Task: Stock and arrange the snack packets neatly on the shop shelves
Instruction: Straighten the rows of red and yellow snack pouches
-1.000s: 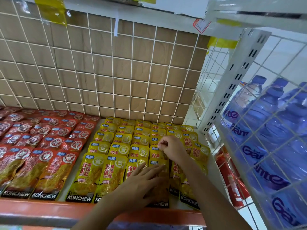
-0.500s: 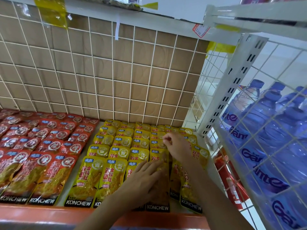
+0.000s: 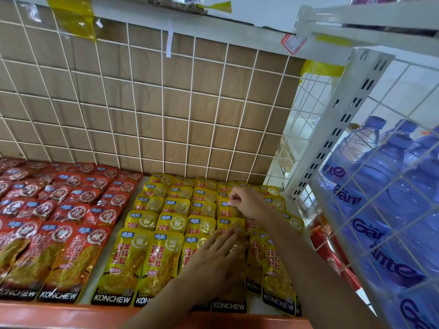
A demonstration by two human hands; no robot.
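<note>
Shop shelf (image 3: pixel 59 313): white deck, orange front lip, brown back panel (image 3: pixel 166 115) faced with a white wire grid.

Yellow KONCHEW snack packets (image 3: pixel 123 264) lie flat on the right half of the deck, labels up, in overlapping columns. The front row reaches the lip.

Left hand (image 3: pixel 213 260): palm down, fingers straight and close together. It presses flat on the front packets of the third and fourth columns from the left.

Right hand (image 3: pixel 247 201): farther back along the fourth column, fingers curled. Thumb and fingertips pinch the top edge of one yellow packet (image 3: pixel 225 211) several rows behind the front. The right forearm passes over the rightmost columns.

Red KONCHEW packets (image 3: pixel 71 257) fill the left half of the deck in the same overlapping rows. A narrow strip of bare deck separates red from yellow.

At the right end of the shelf stands a white slotted upright (image 3: pixel 344 129). Beyond it, blue-capped water bottles (image 3: pixel 384 191) are stacked close together.

Overhead, the edge of the next shelf carries a red-and-white price tag (image 3: pixel 292 42) and a patch of yellow tape (image 3: pixel 71 17).
</note>
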